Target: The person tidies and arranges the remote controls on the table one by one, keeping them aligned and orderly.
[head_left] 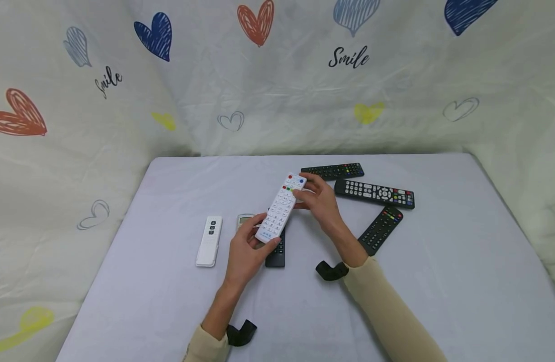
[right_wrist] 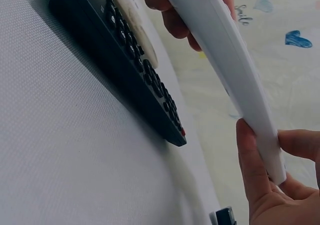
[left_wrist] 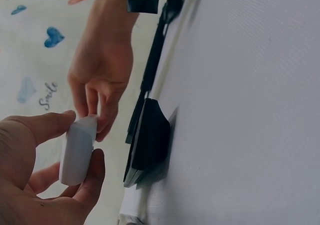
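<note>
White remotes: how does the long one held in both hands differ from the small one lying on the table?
The held white remote is long, crowded with keys including coloured ones at its far end, and lifted off the table, gripped by the left hand and right hand. The small white remote is shorter, shows only a few dark buttons, and lies flat, untouched. Both have white bodies.

Bright even light, soft shadows, wide-angle bending at edges, wrist views dimmer, blurred close-up.
</note>
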Motion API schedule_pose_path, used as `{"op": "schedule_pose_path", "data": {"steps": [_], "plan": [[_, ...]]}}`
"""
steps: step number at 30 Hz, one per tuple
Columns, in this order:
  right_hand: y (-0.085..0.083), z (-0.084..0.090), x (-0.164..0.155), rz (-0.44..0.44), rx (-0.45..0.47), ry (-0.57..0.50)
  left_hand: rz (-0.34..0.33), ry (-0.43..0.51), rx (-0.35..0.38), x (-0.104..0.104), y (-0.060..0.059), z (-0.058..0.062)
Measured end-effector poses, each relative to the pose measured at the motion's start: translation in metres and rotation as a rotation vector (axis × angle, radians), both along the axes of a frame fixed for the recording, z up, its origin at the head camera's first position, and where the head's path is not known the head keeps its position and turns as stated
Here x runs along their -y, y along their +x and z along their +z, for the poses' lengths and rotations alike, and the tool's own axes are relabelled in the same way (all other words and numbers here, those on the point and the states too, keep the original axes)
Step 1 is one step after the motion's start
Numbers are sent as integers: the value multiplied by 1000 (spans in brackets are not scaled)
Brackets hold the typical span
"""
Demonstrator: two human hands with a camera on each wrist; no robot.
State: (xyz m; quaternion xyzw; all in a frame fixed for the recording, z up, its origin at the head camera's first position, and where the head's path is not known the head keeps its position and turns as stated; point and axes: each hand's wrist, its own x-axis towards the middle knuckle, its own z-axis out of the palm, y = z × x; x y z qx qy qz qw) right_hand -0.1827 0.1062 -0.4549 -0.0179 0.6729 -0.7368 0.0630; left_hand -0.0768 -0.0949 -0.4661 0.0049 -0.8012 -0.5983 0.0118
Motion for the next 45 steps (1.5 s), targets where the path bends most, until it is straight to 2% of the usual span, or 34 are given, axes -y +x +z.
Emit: {"op": "schedule_pose_path", "data": {"steps": [9,17,32,37,45], "plan": [[3,1,-3,22,-8,53,-3,17,-5,-8,8,-1],[5,0,-8,19,-6,111,-19,-19,1,-14,12,0],[7,-2,-13,33,-2,134,-71,-4,-9,-21,22,-1],[8,-2,-15,33,3,141,-72,-12,4,-24,25,-1],[9,-2,-15,36,14,162,-75,-10,-14,-27,30,-2]]}}
